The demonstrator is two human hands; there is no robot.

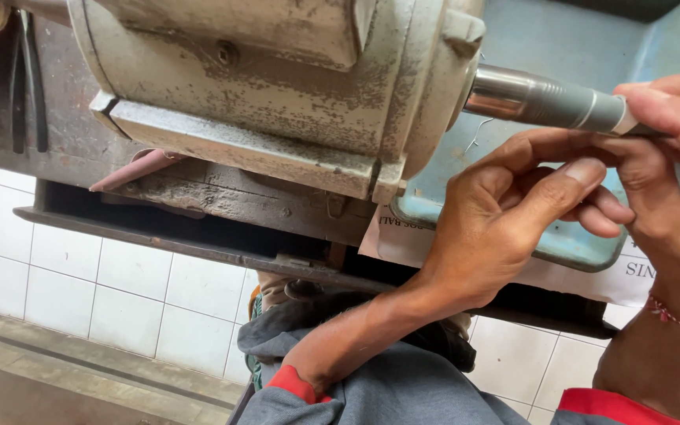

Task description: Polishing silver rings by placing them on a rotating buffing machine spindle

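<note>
Spindle (548, 101) between both hands, motor (277, 86) left, blue tray (560, 39) behind

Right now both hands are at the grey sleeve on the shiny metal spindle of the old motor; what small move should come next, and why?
Probably steady the grey sleeve on the shiny metal spindle before pushing further. The right hand pinches its outer end and the left hand sits just beneath with the thumb raised, so the grip looks light, beside the worn cream-painted motor housing.
</note>
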